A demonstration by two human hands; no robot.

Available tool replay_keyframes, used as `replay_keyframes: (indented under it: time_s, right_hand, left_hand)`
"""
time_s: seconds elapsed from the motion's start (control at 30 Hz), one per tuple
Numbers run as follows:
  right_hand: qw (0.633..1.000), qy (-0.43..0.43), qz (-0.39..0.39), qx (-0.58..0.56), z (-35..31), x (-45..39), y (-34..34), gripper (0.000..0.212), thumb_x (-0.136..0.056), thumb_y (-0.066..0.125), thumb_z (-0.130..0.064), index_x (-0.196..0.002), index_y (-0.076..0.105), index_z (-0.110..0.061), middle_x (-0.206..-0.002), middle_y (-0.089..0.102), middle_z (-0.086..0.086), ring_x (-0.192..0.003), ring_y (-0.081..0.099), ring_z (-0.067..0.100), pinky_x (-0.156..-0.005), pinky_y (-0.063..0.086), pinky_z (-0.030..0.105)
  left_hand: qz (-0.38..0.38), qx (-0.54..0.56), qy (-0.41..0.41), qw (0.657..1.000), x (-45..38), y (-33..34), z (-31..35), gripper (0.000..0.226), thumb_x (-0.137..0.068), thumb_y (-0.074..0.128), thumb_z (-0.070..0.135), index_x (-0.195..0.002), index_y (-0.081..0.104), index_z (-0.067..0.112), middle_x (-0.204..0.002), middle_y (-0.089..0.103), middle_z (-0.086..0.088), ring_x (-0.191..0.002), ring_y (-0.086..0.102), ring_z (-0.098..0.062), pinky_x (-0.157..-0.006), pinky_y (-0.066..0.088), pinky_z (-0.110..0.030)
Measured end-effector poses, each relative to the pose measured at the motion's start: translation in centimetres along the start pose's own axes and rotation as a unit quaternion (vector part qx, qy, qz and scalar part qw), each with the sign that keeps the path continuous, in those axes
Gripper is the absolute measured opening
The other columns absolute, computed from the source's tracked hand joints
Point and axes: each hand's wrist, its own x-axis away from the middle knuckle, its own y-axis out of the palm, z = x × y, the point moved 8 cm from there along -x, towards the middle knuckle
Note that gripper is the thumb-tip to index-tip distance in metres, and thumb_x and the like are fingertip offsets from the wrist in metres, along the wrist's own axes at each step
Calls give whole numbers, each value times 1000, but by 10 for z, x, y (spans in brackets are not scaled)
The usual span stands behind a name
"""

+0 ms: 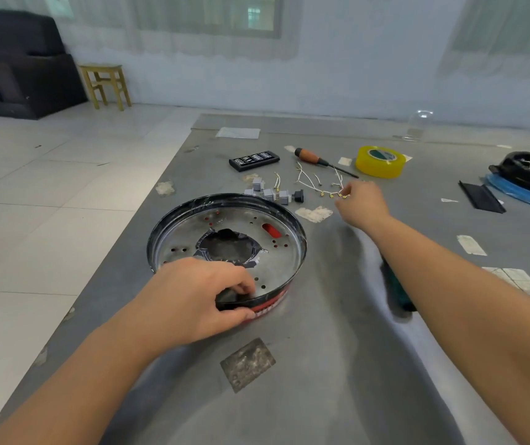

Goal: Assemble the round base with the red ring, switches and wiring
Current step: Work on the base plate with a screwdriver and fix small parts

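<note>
Left hand (193,293) grips near rim of one round base (226,239). Right hand (361,202) pinches white wires (321,184). Four grey switches (268,192) beside base. One screwdriver (316,160), one yellow tape roll (381,162).

The round base (226,239) sits near the table's (321,364) left edge. Switches (268,192) lie just behind it, wires (320,184) to their right. Farther back lie a screwdriver (313,159) and tape roll (380,162).

Round base (276,252) flat on table (321,364)
</note>
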Motion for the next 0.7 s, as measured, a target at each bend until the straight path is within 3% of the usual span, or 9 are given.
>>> replay_keyframes:
  time_s: [0.07,0.17,0.3,0.43,0.53,0.7]
  right_hand:
    - [999,12,-14,27,13,-15,6,35,-94,62,-19,-129,62,-14,-137,50,19,-126,52,35,-105,44,40]
    - [999,8,-38,36,23,-28,17,40,-92,67,-18,-132,63,-15,-136,57,17,-127,53,32,-105,46,40]
    - [999,5,-38,20,24,-35,27,37,-92,71,-24,-127,67,-15,-130,63,14,-120,59,32,-103,50,40]
    - [1000,5,-13,20,25,-38,32,25,-93,64,-15,-116,72,-12,-121,68,17,-116,62,34,-100,51,39]
    - [999,1,2,41,24,-39,33,17,-95,61,-12,-106,75,-10,-115,70,19,-111,63,36,-95,53,40]
    - [994,1,24,103,19,-41,32,18,-99,58,-11,-106,74,-7,-113,69,20,-109,63,38,-91,52,38]
  left_hand:
    - [14,8,6,1000,0,-1,0,33,-85,64,65,-110,71,44,-102,72,29,-97,69,0,-82,57,-33]
    - [28,17,14,999,0,-4,2,35,-83,60,66,-106,73,43,-98,73,30,-93,69,6,-77,59,-30]
    - [26,19,15,999,2,-5,2,34,-84,61,65,-107,73,43,-99,73,30,-93,69,6,-77,59,-31]
    - [18,16,10,1000,2,-4,2,34,-86,64,63,-111,72,42,-103,73,30,-97,69,4,-81,57,-32]
    - [19,17,11,1000,1,-4,2,30,-87,72,59,-111,72,41,-104,73,29,-98,68,6,-83,56,-31]
    - [23,22,9,999,2,-5,2,30,-86,71,58,-111,73,41,-103,74,28,-98,69,6,-82,57,-30]
